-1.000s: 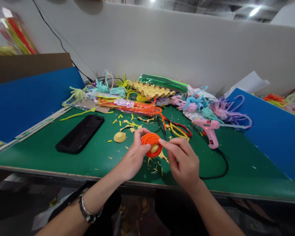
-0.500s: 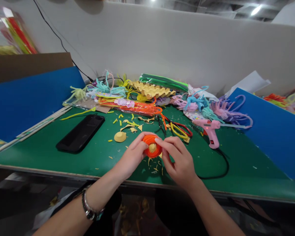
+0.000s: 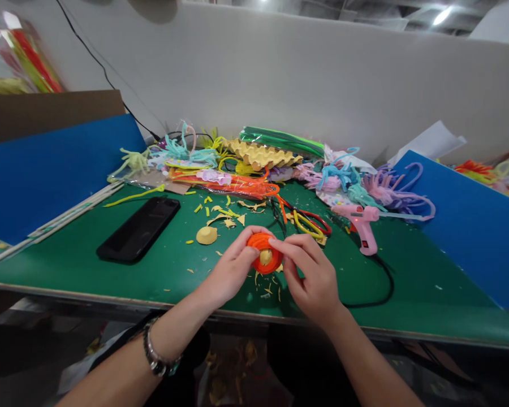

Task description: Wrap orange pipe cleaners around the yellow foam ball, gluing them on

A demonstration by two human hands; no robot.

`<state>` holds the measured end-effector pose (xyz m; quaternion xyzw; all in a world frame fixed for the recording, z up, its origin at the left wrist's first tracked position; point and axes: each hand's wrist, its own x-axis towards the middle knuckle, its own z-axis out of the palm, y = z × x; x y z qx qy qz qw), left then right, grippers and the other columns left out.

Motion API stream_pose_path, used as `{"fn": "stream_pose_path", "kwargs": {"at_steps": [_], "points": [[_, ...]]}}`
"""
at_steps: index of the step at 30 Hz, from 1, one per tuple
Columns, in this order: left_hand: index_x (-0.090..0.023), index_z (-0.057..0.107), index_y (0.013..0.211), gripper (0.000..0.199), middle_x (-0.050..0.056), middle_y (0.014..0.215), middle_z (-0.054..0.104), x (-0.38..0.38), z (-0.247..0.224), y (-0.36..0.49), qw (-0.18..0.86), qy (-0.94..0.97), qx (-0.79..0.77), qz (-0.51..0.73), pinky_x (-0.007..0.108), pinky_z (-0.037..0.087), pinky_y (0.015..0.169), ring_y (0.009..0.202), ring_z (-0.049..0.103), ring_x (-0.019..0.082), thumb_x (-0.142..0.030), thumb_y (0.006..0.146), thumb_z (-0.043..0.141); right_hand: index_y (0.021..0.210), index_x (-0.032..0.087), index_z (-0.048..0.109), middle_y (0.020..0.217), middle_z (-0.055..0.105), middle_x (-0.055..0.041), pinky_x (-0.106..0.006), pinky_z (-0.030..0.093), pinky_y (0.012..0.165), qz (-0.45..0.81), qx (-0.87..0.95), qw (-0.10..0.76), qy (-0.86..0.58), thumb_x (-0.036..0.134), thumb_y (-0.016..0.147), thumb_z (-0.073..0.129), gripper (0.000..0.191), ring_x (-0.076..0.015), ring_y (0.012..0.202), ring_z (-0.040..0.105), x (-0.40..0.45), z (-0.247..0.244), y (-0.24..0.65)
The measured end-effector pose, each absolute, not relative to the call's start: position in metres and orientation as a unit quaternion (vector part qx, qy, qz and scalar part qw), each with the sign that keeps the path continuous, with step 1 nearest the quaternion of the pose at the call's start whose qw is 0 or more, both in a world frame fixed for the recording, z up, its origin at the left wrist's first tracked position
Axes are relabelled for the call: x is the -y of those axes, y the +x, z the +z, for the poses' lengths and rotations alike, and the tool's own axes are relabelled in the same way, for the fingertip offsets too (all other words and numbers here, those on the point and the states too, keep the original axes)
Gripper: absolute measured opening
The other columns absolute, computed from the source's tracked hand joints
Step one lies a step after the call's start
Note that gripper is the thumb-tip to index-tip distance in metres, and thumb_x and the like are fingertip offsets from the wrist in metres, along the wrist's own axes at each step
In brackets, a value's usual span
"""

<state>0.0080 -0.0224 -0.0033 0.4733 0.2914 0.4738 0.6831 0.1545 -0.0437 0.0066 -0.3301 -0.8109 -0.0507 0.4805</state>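
An orange coiled ring [image 3: 273, 263] with a tan piece in its middle is held above the green table, between both hands. My left hand [image 3: 233, 265] grips its left side, the thumb on the coil. On the right edge, the fingertips of my right hand [image 3: 309, 271] press the orange coil. Below lie small tan scraps [image 3: 268, 289]. A tan cup-shaped piece [image 3: 206, 235] rests on the table to the left of the ring. Scissors with yellow and red handles [image 3: 309, 222] lie behind my right hand.
A black phone [image 3: 139, 230] lies left on the green table [image 3: 407, 282]. To the right is a pink glue gun [image 3: 366, 226] with a black cord. Fuzzy stems and an egg-carton sheet [image 3: 263, 154] line the back. Blue boards [image 3: 59, 169] stand at both sides.
The orange ring has shifted slightly right and tilted a little in the fingers. Both hands have moved slightly with it and keep their hold.
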Motion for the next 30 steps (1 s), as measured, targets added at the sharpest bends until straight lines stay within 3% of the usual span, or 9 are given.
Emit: {"fn": "stream_pose_path", "kwargs": {"at_steps": [4, 10, 16, 30], "points": [[-0.019, 0.055, 0.083, 0.022, -0.001, 0.083, 0.056, 0.022, 0.001, 0.008, 0.676, 0.471, -0.292, 0.486, 0.026, 0.037, 0.074, 0.08, 0.048, 0.014, -0.016, 0.063, 0.048, 0.107, 0.02, 0.059, 0.085, 0.055, -0.0046, -0.023, 0.049, 0.068, -0.044, 0.812, 0.482, -0.326, 0.003, 0.084, 0.041, 0.034, -0.0124, 0.079, 0.055, 0.044, 0.007, 0.153], [-0.019, 0.055, 0.085, 0.025, -0.001, 0.079, 0.055, 0.023, 0.004, 0.009, 0.738, 0.413, -0.275, 0.457, 0.024, 0.037, 0.066, 0.073, 0.048, 0.013, -0.023, 0.061, 0.057, 0.109, 0.023, 0.059, 0.083, 0.056, -0.0036, -0.025, 0.049, 0.067, -0.042, 0.802, 0.488, -0.342, 0.005, 0.084, 0.04, 0.036, -0.0129, 0.076, 0.056, 0.045, 0.009, 0.153], [-0.018, 0.055, 0.081, 0.021, 0.001, 0.088, 0.056, 0.024, 0.008, 0.01, 0.746, 0.403, -0.266, 0.458, 0.023, 0.037, 0.069, 0.079, 0.049, 0.014, -0.025, 0.061, 0.056, 0.103, 0.022, 0.062, 0.081, 0.057, -0.003, -0.025, 0.049, 0.064, -0.037, 0.784, 0.505, -0.36, 0.006, 0.083, 0.042, 0.033, -0.0132, 0.073, 0.056, 0.045, 0.01, 0.154], [-0.021, 0.056, 0.091, 0.027, -0.001, 0.086, 0.054, 0.025, 0.002, 0.007, 0.721, 0.448, -0.311, 0.426, 0.024, 0.036, 0.069, 0.077, 0.047, 0.013, -0.032, 0.067, 0.061, 0.092, 0.021, 0.061, 0.08, 0.055, -0.003, -0.023, 0.048, 0.062, -0.054, 0.791, 0.504, -0.343, 0.002, 0.083, 0.042, 0.028, -0.0113, 0.073, 0.055, 0.044, 0.008, 0.157]]}}
